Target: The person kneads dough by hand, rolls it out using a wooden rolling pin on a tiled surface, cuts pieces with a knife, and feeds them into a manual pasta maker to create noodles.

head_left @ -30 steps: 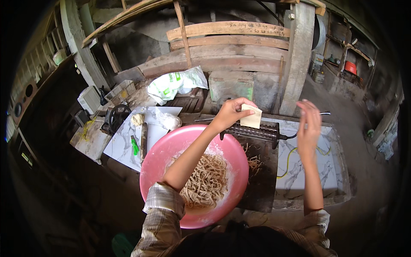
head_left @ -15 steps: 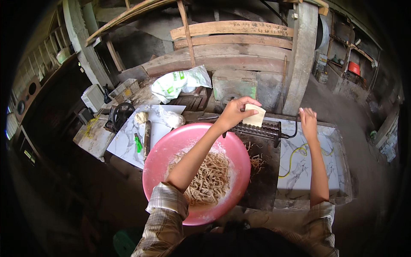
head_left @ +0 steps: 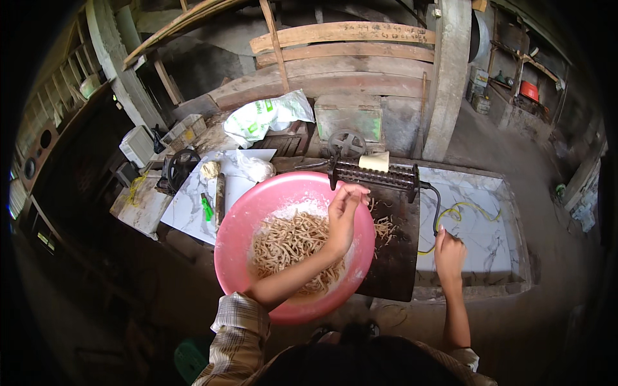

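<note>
A hand-cranked noodle cutter with a dark ridged roller stands beyond the bowl, and a pale dough sheet rests in its top. My right hand is closed around the grip of the bent crank handle, which hangs down toward me. My left hand hovers over the right side of a pink basin, just below the cutter. Its fingers are loosely bent and apart, and nothing shows in them. Floury cut noodles fill the basin's bottom, partly hidden by my left forearm.
Stray noodle scraps lie on the dark board right of the basin. A yellow cord crosses the marbled slab at right. On the left slab are a dough lump, a green tool, a rolling pin and a plastic bag.
My left hand has let go of the dough sheet and come down toward the basin. My right hand has swung the crank from up high to low, and the sheet sits lower in the cutter.
</note>
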`<state>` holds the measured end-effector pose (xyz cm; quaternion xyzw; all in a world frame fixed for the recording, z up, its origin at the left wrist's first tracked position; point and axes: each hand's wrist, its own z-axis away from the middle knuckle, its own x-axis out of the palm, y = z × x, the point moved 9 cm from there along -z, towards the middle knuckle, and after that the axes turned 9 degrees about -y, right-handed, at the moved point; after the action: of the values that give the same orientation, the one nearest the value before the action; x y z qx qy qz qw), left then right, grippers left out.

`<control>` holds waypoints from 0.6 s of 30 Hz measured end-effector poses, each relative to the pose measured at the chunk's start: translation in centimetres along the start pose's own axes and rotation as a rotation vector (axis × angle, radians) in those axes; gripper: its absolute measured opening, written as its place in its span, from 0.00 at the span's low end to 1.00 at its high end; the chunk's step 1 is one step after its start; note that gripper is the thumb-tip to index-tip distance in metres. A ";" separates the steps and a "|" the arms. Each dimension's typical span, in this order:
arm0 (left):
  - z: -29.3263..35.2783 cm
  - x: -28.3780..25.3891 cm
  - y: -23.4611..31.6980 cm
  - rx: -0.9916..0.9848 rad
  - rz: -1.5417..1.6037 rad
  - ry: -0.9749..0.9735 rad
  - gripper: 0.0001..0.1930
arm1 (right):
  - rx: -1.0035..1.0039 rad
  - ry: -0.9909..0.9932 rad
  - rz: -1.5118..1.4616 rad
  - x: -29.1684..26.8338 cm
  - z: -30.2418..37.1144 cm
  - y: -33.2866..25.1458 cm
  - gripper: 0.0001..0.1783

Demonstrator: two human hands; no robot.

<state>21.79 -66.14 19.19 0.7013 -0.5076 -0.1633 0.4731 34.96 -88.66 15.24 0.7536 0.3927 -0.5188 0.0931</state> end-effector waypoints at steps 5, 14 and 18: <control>1.5 0.4 -6.2 -0.333 0.592 0.216 0.13 | -0.251 0.053 0.109 -6.3 -0.7 -2.7 0.17; -0.8 2.1 -12.6 -0.478 1.002 0.509 0.10 | -0.430 0.470 0.266 -14.8 -10.5 -4.5 0.20; -1.7 1.7 -11.7 -0.414 1.041 0.547 0.08 | -0.255 0.413 0.189 -11.4 -17.6 -1.5 0.26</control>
<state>30.27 -66.31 10.78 0.2719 -0.6011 0.1793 0.7298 44.64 -83.70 33.22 0.8590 0.3937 -0.2892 0.1534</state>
